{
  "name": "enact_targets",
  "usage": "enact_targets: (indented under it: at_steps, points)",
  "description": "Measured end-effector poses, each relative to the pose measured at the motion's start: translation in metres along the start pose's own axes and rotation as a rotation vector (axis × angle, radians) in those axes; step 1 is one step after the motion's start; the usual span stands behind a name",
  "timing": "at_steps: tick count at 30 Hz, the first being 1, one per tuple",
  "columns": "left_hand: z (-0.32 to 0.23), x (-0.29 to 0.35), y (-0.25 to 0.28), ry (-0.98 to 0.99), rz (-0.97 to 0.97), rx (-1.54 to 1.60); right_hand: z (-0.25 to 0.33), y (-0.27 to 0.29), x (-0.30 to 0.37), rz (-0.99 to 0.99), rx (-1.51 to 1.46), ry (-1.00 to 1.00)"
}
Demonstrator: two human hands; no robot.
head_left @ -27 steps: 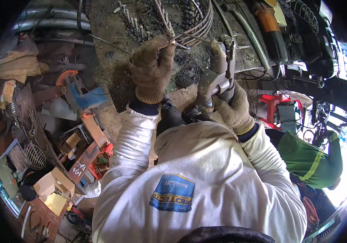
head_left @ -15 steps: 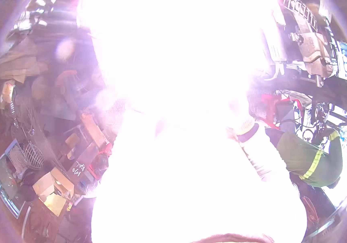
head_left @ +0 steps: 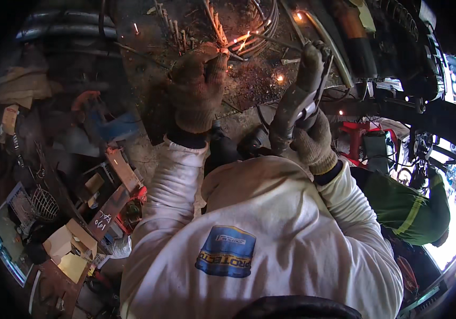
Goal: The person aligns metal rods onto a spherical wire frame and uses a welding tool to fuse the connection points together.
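My left hand (head_left: 199, 90), in a brown knit work glove, is closed at the lower end of a metal rod (head_left: 215, 24), its fingertips beside a glowing orange spot. What lies inside the fist is partly hidden. My right hand (head_left: 315, 142), gloved too, grips the handle of a welding electrode holder (head_left: 298, 93). From its jaws a thin welding electrode (head_left: 278, 41) points left toward the glowing joint. Sparks hang around the joint. Past the electrode lies a coil of thick wire or rod (head_left: 270, 29).
Short upright metal pegs (head_left: 176, 33) stand behind my left hand on the dirty work surface. An open cardboard box (head_left: 74, 242) and a wire basket (head_left: 43, 203) are at the left. A person in a green top (head_left: 403, 210) bends at the right, near a red frame (head_left: 356, 141).
A blinding white glare covering the middle has gone, and both hands, the holder and the sparks now show. Both sleeves stay in about the same place.
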State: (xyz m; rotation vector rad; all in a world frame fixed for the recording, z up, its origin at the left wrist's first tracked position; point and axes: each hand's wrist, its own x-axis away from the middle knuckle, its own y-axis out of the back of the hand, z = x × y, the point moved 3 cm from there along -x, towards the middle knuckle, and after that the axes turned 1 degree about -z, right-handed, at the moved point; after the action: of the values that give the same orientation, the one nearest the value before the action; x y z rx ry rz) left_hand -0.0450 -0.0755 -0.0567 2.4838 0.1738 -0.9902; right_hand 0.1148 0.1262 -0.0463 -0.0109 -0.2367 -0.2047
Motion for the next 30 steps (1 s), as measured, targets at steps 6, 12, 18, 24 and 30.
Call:
enact_targets:
  at_steps: [6, 12, 18, 24, 30]
  points:
    - [0.002, -0.002, 0.002, -0.117, -0.031, -0.046, 0.009, -0.009, -0.001, -0.01, 0.151, 0.005]
    - [-0.007, 0.0, 0.002, -0.222, 0.104, -0.407, 0.018, -0.011, -0.003, 0.015, 0.193, 0.025]
    - [-0.002, 0.002, 0.001, -0.066, 0.105, -0.263, 0.021, -0.01, -0.004, 0.041, 0.321, 0.047]
    - [-0.001, 0.002, 0.002, -0.007, 0.081, -0.124, 0.019, -0.013, -0.005, 0.038, 0.21, 0.024]
    - [0.006, 0.004, -0.003, 0.171, 0.055, 0.362, 0.011, -0.012, -0.005, 0.06, 0.157, -0.064]
